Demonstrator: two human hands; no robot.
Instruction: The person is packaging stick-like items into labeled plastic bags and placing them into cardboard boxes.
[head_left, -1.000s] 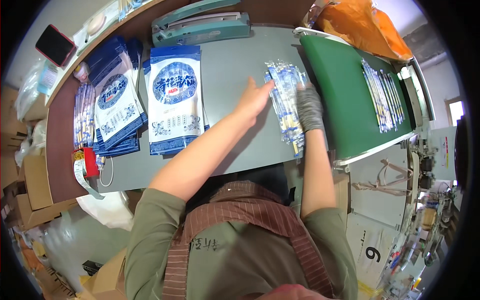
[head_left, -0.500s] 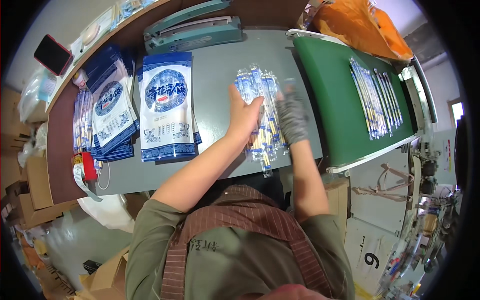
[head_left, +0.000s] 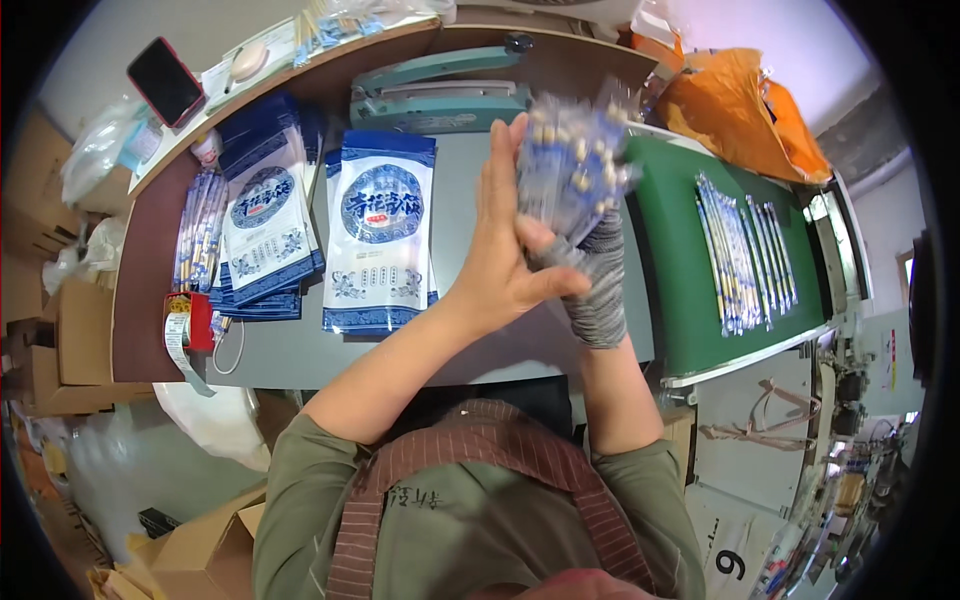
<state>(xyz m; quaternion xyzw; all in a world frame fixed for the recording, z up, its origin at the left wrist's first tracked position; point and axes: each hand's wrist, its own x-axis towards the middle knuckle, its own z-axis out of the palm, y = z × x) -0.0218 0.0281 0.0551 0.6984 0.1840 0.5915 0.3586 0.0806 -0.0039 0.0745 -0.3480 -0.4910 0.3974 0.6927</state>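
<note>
A thick bundle of plastic-wrapped chopsticks, blue and white with pale ends, is raised above the grey table and partly blurred. My right hand, in a grey striped knit glove, is closed around its lower part; most of its fingers are hidden. My left hand is bare, its longer fingers stretched upward along the bundle's left side and its thumb pointing right across the glove. To the left lies a white and blue printed pouch, flat on others like it.
More pouches are stacked at left beside upright wrapped chopsticks. A red tape dispenser sits at the table's front-left edge. Behind stands a teal sealing machine. A green conveyor belt at right carries wrapped chopsticks.
The chopsticks have risen from the table into a raised bundle. My right hand now grips their lower part, and my left fingers have straightened beside them. The whole view has shifted.
</note>
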